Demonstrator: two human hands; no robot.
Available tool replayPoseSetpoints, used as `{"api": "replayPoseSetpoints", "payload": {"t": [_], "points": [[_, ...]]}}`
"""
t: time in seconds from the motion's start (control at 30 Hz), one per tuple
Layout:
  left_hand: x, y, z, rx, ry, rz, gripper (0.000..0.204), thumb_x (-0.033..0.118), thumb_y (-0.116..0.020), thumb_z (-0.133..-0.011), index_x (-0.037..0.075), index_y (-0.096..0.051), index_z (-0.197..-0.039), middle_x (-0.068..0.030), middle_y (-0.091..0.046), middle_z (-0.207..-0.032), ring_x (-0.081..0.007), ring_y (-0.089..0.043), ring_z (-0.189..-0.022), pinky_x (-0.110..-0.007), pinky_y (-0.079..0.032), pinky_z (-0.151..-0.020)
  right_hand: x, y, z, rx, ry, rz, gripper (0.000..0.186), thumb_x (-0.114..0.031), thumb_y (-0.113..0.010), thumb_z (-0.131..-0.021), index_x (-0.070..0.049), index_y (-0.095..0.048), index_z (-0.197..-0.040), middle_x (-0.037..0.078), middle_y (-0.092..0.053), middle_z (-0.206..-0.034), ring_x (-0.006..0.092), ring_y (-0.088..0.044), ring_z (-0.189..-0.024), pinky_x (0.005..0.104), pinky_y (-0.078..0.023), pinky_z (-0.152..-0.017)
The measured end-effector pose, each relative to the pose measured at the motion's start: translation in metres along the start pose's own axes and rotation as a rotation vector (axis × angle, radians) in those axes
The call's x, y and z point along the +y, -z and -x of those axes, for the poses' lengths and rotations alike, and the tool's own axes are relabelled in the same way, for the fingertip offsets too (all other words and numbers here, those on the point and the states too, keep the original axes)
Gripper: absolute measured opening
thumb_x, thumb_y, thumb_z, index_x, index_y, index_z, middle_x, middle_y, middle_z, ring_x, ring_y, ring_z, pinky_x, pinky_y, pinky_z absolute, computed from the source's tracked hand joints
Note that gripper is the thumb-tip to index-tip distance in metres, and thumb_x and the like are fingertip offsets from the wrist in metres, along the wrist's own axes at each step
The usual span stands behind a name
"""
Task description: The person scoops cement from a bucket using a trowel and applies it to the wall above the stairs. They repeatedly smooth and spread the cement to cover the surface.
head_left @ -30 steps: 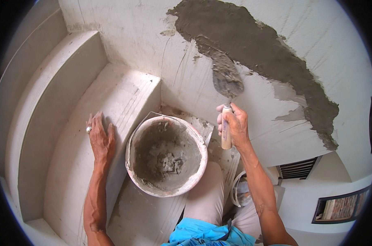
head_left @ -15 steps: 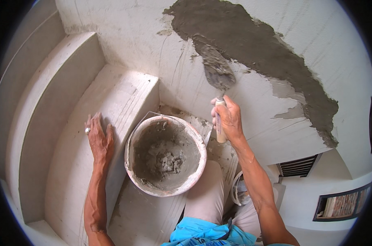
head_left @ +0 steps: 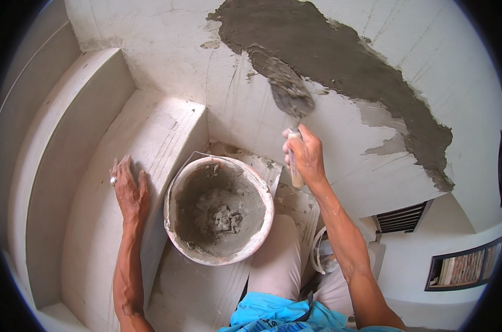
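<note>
My left hand [head_left: 129, 193] rests with fingers spread on the pale step [head_left: 90, 232], a ring on one finger, left of the bucket. My right hand [head_left: 309, 157] grips the wooden handle of a mortar-coated trowel [head_left: 292, 94]. Its blade, slightly blurred, is against the wall [head_left: 251, 99] at the lower edge of a long, dark patch of wet mortar [head_left: 334, 52]. Between my forearms sits a round bucket [head_left: 228, 259], crusted pale, with grey mortar inside and a wire handle across its back rim.
Curved steps [head_left: 51, 166] rise at the left. A second pale bucket [head_left: 317, 249] is partly behind my right forearm, beside my knees. At lower right are a dark louvred vent [head_left: 400, 218] and a black-framed opening [head_left: 461, 268] with a mottled surface inside.
My right hand and the trowel have moved a little up and left along the wall, and the view has shifted slightly. My left hand stays on the step.
</note>
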State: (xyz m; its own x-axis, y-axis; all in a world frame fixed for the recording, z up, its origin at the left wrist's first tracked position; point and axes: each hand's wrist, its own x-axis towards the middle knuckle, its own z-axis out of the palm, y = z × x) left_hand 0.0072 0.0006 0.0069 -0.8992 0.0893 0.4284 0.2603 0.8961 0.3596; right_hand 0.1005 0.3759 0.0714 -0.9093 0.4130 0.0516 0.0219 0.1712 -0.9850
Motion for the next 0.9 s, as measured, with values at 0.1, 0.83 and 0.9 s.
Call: {"api": "replayPoseSetpoints", "payload": {"t": [0.1, 0.83, 0.9], "points": [[0.000, -0.001, 0.000, -0.013, -0.007, -0.006, 0.049, 0.017, -0.060, -0.090, -0.001, -0.049, -0.135, -0.0229, -0.051, -0.138, -0.0399, -0.036, -0.138, -0.048, -0.024, -0.118, 0.019, 0.018, 0.026, 0.102, -0.010, -0.037, 0.018, -0.013, -0.050, -0.087, 0.000, -0.057, -0.097, 0.002, -0.055, -0.068, 0.0076, -0.051, -0.051, 0.0247, -0.044, -0.044], [-0.002, -0.001, -0.001, 0.016, -0.051, 0.001, 0.048, 0.015, -0.061, -0.089, -0.002, -0.050, -0.133, -0.0232, -0.052, -0.135, -0.0408, -0.038, -0.136, -0.048, -0.023, -0.118, 0.012, 0.026, 0.044, -0.001, -0.060, -0.046, 0.024, -0.017, -0.049, -0.084, 0.001, -0.056, -0.099, 0.004, -0.056, -0.067, 0.0107, -0.052, -0.050, 0.0275, -0.046, -0.044], [-0.002, -0.002, -0.001, 0.018, -0.048, 0.005, 0.048, 0.015, -0.061, -0.089, -0.002, -0.050, -0.133, -0.0231, -0.052, -0.135, -0.0407, -0.038, -0.137, -0.048, -0.023, -0.118, 0.004, 0.025, 0.029, -0.032, -0.054, -0.039, 0.024, -0.017, -0.049, -0.085, 0.000, -0.056, -0.100, 0.004, -0.056, -0.068, 0.0102, -0.052, -0.050, 0.0272, -0.047, -0.044]]}}
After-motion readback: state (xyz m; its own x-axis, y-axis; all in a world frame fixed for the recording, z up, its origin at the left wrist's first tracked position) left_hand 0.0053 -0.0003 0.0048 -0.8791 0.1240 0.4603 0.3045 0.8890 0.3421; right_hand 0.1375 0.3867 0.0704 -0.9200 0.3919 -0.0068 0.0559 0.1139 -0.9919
